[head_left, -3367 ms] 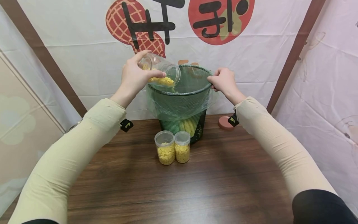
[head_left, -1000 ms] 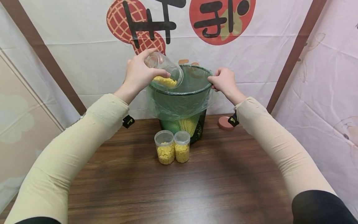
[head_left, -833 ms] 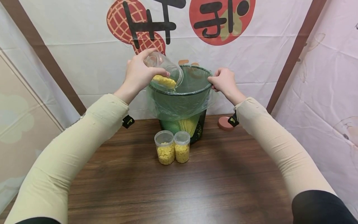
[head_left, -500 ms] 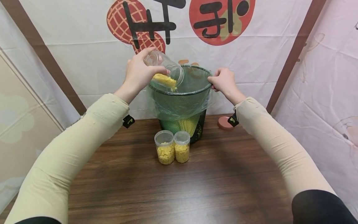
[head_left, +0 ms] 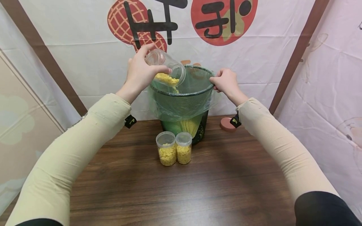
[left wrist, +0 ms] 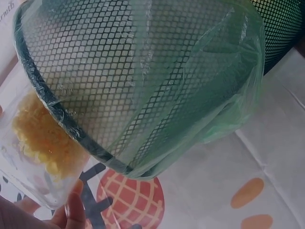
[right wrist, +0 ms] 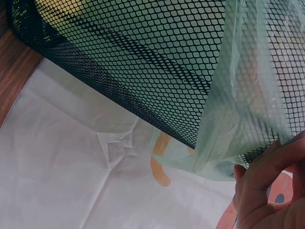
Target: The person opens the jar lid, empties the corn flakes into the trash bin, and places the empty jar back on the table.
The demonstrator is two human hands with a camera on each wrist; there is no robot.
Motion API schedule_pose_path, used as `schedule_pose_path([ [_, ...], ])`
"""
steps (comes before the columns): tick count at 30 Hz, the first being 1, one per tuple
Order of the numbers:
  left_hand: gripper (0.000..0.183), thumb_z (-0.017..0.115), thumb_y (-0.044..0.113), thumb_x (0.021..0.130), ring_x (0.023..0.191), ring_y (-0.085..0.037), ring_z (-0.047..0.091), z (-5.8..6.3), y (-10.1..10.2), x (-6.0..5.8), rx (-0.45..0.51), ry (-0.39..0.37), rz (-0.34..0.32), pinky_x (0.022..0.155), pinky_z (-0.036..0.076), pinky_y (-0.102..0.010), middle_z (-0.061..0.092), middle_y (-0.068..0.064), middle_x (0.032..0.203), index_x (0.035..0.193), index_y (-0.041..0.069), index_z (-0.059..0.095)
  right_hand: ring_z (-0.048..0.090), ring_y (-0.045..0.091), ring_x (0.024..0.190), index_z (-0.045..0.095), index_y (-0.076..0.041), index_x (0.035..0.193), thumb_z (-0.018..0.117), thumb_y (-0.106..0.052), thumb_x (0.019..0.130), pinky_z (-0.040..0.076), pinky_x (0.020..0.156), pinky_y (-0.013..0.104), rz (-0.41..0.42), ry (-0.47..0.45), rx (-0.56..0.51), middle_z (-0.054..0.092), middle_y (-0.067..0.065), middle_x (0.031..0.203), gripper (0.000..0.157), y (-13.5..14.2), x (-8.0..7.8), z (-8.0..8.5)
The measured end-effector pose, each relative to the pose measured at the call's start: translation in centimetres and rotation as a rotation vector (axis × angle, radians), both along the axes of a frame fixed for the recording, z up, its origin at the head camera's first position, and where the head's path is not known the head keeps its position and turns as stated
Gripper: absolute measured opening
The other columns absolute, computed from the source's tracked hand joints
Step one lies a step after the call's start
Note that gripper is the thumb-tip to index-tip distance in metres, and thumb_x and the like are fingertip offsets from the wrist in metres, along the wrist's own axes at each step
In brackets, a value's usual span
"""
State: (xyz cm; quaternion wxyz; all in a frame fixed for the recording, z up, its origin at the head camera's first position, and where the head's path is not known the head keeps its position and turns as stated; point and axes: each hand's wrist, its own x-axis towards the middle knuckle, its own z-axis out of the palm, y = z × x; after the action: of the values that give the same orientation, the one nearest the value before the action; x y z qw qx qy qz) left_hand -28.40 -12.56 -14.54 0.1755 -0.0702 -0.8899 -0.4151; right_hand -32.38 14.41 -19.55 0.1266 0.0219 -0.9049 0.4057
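Observation:
My left hand [head_left: 139,72] grips a clear plastic jar [head_left: 159,58], tilted mouth-down to the right over the near left rim of a mesh wastebasket [head_left: 201,127]. Yellow crumbly bits [head_left: 168,79] lie along the jar's lower side, and some fall past its mouth into the basket. A thin green bag [head_left: 182,106] lines the basket and folds down outside its rim. On the right side, my right hand [head_left: 226,83] pinches the rim with the bag over it. Yellow stuff shows through the mesh low in the basket. The right wrist view shows those fingers [right wrist: 259,174] at the bag's edge.
Two clear jars, a wider one [head_left: 167,153] and a narrower one [head_left: 183,152], stand side by side before the basket, partly filled with yellow bits. A pink round lid [head_left: 227,124] lies right of it on the wooden table [head_left: 181,194]. A printed cloth [head_left: 93,62] hangs behind.
The left hand has shifted slightly right and up, its jar now tipped a little more. Less yellow stuff is in that jar than 3.4 s ago. The right hand stays put.

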Motion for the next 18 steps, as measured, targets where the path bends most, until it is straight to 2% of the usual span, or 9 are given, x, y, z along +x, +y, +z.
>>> schedule_pose_path([
  [4, 0.086, 0.08, 0.055, 0.062, 0.134, -0.02, 0.025, -0.05, 0.06, -0.06, 0.005, 0.02, 0.029, 0.102, 0.035, -0.042, 0.038, 0.009, 0.145, 0.135, 0.034, 0.04, 0.054, 0.007, 0.045, 0.049, -0.009, 0.076, 0.053, -0.016, 0.087, 0.049, 0.052, 0.023, 0.004, 0.014, 0.001, 0.053, -0.005, 0.047, 0.014, 0.04, -0.06, -0.11],
  [9, 0.085, 0.081, 0.056, 0.06, 0.131, -0.02, 0.028, -0.05, 0.03, -0.09, -0.002, 0.019, 0.047, 0.1, 0.035, -0.041, 0.04, 0.009, 0.142, 0.13, 0.027, 0.042, 0.055, 0.007, 0.046, 0.048, -0.009, 0.077, 0.053, -0.016, 0.087, 0.05, 0.052, 0.023, 0.005, 0.01, -0.003, 0.054, -0.005, 0.049, 0.013, -0.01, -0.03, -0.16],
  [18, 0.082, 0.08, 0.056, 0.062, 0.134, -0.018, 0.026, 0.11, 0.03, -0.19, -0.003, 0.023, 0.04, 0.102, 0.035, -0.042, 0.041, 0.01, 0.143, 0.132, 0.031, 0.046, 0.055, 0.006, 0.046, 0.049, -0.009, 0.077, 0.052, -0.017, 0.087, 0.05, 0.052, 0.022, -0.004, 0.003, 0.008, 0.054, -0.005, 0.048, 0.013, 0.02, -0.13, -0.09],
])
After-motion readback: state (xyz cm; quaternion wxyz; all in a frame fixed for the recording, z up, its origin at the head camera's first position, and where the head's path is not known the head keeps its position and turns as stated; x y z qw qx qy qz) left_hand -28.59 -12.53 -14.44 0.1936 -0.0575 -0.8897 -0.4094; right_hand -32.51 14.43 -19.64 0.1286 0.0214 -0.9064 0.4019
